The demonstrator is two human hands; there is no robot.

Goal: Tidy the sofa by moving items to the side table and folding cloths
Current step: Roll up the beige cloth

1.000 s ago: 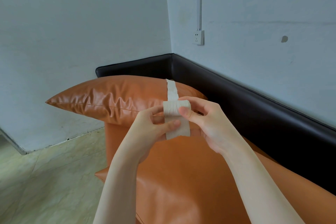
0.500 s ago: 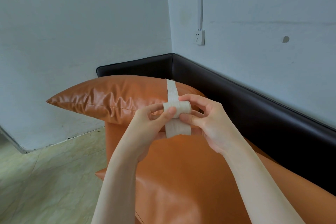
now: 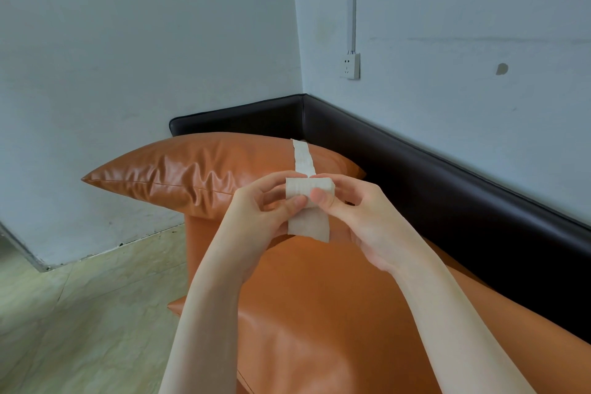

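A narrow cream cloth strip (image 3: 308,224) is rolled at its middle between both hands above the orange sofa seat (image 3: 319,313). My left hand (image 3: 259,214) pinches the left end of the roll with thumb and fingers. My right hand (image 3: 358,214) pinches the right end. One end of the strip hangs down below the roll; the other runs away over the orange cushion (image 3: 204,169) behind.
The sofa has a black back and armrest (image 3: 447,176) along the pale blue walls in a corner. A wall socket (image 3: 351,65) sits above it. Pale tiled floor (image 3: 80,313) lies to the left of the sofa.
The fingers of both hands have shifted on the strip. The loose end now hangs longer below the roll. The far end still lies on the cushion.
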